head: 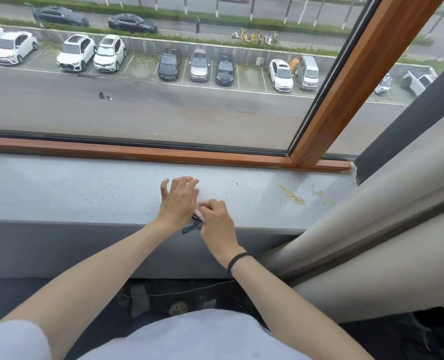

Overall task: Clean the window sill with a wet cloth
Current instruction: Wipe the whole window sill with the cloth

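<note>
Pale cloth (pixel 203 203), mostly hidden under hands, near 6 o'clock edge of sill (pixel 72 188). Left hand (pixel 179 198) splayed flat, pressing. Right hand (pixel 215 219) curled, apparently pinching cloth edge. Yellow-brown stain (pixel 292 195) at 3 o'clock: best spread cloth flat, then wipe there firmly.
</note>
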A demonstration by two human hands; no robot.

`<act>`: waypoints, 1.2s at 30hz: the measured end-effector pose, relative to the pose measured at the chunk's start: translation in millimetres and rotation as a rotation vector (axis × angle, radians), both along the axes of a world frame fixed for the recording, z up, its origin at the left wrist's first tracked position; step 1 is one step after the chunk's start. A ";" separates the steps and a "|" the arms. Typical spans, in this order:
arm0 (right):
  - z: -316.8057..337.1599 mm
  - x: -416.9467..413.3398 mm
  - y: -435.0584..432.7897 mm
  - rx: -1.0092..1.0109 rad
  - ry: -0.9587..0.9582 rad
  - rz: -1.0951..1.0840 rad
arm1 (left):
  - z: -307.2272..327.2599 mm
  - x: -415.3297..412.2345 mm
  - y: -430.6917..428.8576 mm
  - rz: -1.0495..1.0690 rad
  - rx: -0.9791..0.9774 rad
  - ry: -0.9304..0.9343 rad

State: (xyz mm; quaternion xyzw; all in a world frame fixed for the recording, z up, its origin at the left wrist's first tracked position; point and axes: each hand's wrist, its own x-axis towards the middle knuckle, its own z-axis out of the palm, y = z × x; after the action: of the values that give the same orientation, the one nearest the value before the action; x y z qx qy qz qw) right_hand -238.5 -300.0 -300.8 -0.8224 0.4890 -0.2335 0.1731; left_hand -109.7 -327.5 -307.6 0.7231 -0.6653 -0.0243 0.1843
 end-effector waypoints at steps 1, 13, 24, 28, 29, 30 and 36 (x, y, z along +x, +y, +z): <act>0.9 1.1 -11.8 0.005 0.037 0.019 | -0.7 4.1 -1.4 0.032 0.004 0.008; -2.5 0.9 -25.9 -0.108 0.147 -0.106 | -2.9 5.2 -6.9 0.039 -0.023 -0.008; 10.2 -41.9 -58.4 -0.018 0.277 -0.425 | -4.5 15.2 -13.4 0.063 0.006 0.012; 13.3 1.7 -46.4 -0.014 0.250 -0.242 | -0.3 4.7 -20.9 0.029 -0.032 0.011; 13.6 2.3 -52.0 -0.017 0.263 -0.218 | 1.7 2.3 -23.6 0.017 -0.048 0.007; 14.3 -3.3 -60.0 -0.018 0.292 -0.221 | 4.0 0.6 -26.7 0.001 -0.062 -0.004; 13.7 -64.9 -83.9 0.015 0.336 -0.492 | 6.3 -1.0 -32.9 -0.031 -0.017 -0.055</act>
State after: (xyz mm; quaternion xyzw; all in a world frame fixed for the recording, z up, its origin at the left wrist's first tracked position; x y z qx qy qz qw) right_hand -303.4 -383.9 -287.0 -0.7052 0.6971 -0.1254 0.0339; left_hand -110.8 -360.4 -301.3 0.7115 -0.6813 -0.0017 0.1718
